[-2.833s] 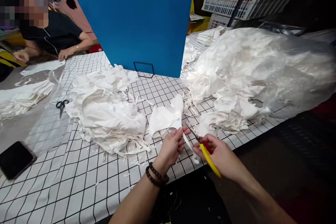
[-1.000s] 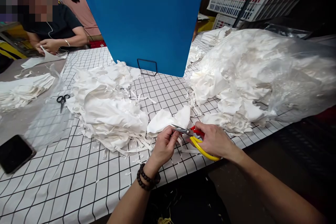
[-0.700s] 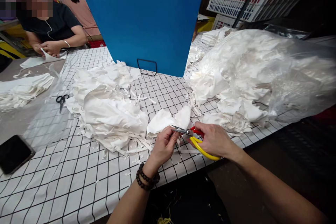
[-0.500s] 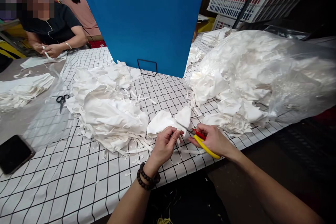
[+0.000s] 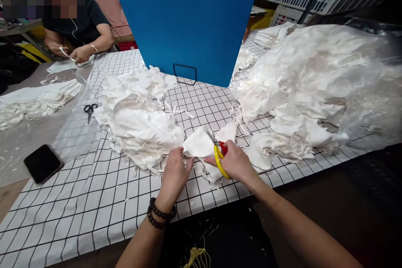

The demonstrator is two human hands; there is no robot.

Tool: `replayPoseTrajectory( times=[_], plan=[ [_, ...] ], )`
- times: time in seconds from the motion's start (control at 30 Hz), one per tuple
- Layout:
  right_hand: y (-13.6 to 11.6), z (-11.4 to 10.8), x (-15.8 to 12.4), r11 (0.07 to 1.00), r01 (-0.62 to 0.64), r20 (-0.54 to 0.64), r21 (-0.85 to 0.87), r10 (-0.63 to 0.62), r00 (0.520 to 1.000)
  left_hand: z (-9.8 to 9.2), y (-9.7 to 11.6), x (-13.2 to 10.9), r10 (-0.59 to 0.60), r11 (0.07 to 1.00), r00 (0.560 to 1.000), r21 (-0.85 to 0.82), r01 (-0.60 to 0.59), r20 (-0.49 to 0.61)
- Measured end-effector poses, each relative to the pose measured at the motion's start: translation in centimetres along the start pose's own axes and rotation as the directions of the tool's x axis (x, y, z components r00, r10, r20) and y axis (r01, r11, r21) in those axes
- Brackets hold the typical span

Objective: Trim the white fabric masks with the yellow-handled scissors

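Behind right hand (image 5: 236, 164), half-hidden scissors (image 5: 217, 151)

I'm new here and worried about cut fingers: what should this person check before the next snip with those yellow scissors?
1. Grip of left hand on white fabric piece: ok, it pinches the near edge.
2. Grip of right hand on yellow scissors: ok.
3. Gap between left fingers and blades: ok, the blades point away from them.
4. Blades open or shut: cannot tell.
5. Distance of co-worker's hands: ok, far across the table.
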State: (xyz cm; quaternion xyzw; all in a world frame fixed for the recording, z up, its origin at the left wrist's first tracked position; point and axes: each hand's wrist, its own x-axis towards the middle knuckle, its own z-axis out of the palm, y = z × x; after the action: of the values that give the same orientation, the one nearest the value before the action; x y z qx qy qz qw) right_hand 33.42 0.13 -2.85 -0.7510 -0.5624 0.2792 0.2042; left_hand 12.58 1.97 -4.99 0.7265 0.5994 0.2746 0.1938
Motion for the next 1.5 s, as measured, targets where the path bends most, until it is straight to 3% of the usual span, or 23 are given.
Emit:
replayPoseTrajectory(
  times=[0.1, 0.2, 0.3, 0.43, 0.57, 0.63, 0.73, 0.8, 0.87, 0.93, 1.03, 1.13, 1.3, 1.4, 1.5],
  plan=[
    [-0.3, 0.9, -0.1, 0.998, 0.054, 0.026, -0.037, -0.053, 0.998, 0.5, 0.1, 0.9, -0.096, 0.995, 0.995, -0.012, 0.096, 0.015],
    [0.4, 0.3, 0.4, 0.999, 0.046, -0.017, -0.029, -0.047, 0.999, 0.3, 0.9, 1.8, -0.154, 0.983, 0.988, -0.105, 0.153, -0.007],
    [1.2, -0.3, 1.0, 0.997, 0.078, -0.068, 0.005, -0.078, 0.995, 0.0, 1.6, 2.7, -0.165, 0.957, 0.986, -0.242, 0.159, -0.006],
    [1.3, 0.0, 1.5, 0.987, 0.144, -0.016, 0.065, -0.143, 0.990, 0.1, 2.2, 3.9, -0.195, 0.858, 0.981, -0.483, 0.176, 0.010],
    [1.4, -1.5, 2.0, 0.984, 0.127, -0.018, 0.122, -0.125, 0.992, -0.3, 2.6, 5.1, -0.233, 0.701, 0.972, -0.691, 0.180, 0.018],
    [1.5, -3.5, 2.5, 0.967, 0.156, -0.106, 0.200, -0.137, 0.985, -0.8, 3.0, 5.5, -0.265, 0.583, 0.964, -0.793, 0.178, 0.021],
    [1.0, -6.9, 3.5, 0.904, 0.293, -0.322, 0.312, -0.189, 0.928, -1.7, 3.9, 5.7, -0.283, 0.302, 0.942, -0.915, 0.268, 0.182],
    [0.3, -8.4, 4.5, 0.872, 0.376, -0.445, 0.314, -0.215, 0.869, -2.3, 4.3, 5.3, -0.232, 0.181, 0.910, -0.903, 0.389, 0.345],
    [-0.3, -9.0, 5.7, 0.863, 0.418, -0.545, 0.285, -0.213, 0.811, -2.9, 4.4, 4.5, -0.166, 0.184, 0.864, -0.846, 0.501, 0.476],
    [-0.8, -8.7, 7.1, 0.864, 0.427, -0.617, 0.268, -0.186, 0.764, -3.6, 4.2, 3.4, -0.059, 0.215, 0.788, -0.763, 0.610, 0.613],
    [-0.9, -7.3, 9.1, 0.858, 0.414, -0.639, 0.304, -0.139, 0.757, -4.7, 3.6, 1.6, 0.095, 0.296, 0.665, -0.658, 0.692, 0.741],
    [-1.1, -5.6, 10.3, 0.833, 0.425, -0.626, 0.353, -0.127, 0.769, -5.5, 3.2, 0.2, 0.120, 0.353, 0.665, -0.658, 0.665, 0.737],
    [-2.4, -3.8, 10.7, 0.784, 0.476, -0.651, 0.399, -0.124, 0.749, -4.8, 2.7, -1.3, 0.101, 0.296, 0.662, -0.658, 0.693, 0.743],
    [-2.9, -3.8, 10.6, 0.807, 0.430, -0.561, 0.404, -0.152, 0.813, -3.7, 2.5, -2.0, 0.025, 0.344, 0.666, -0.632, 0.695, 0.746],
    [-2.7, -4.1, 10.2, 0.855, 0.350, -0.391, 0.383, -0.193, 0.900, -2.9, 2.5, -2.4, 0.031, 0.381, 0.606, -0.570, 0.728, 0.795]
  ],
)
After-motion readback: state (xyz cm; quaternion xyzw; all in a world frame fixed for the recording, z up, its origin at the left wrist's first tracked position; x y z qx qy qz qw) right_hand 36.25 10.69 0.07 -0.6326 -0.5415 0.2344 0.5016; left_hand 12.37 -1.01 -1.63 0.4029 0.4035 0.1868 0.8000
